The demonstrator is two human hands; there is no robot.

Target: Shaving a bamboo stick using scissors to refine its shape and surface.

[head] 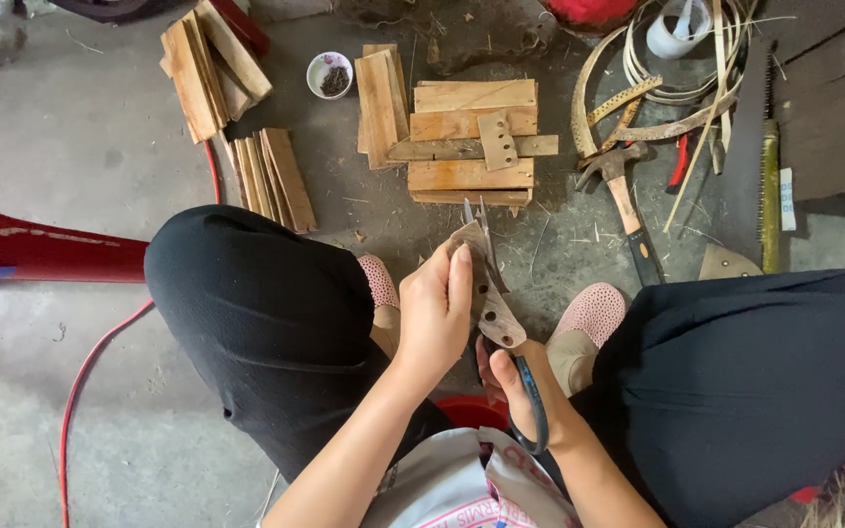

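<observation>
Your left hand (434, 315) pinches the perforated strip (486, 293); your right hand (520, 391) grips the scissors (501, 323). Blades near your fingers could nick them.

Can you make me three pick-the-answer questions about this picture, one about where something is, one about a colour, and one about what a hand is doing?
1. Where does the hammer lie?
A. On the floor to the right of the stacked wooden boards
B. Inside the small bowl
C. On the person's knee

2. What colour are the person's trousers?
A. Yellow
B. Black
C. White

3. What is the left hand doing?
A. Resting flat on the floor
B. Holding the hammer
C. Gripping a brown perforated strip

Answers:
1 A, the hammer rests on the concrete just right of the boards.
2 B, both bent legs are covered in black cloth.
3 C, its fingers close around the strip while the right hand works scissors on it.
</observation>
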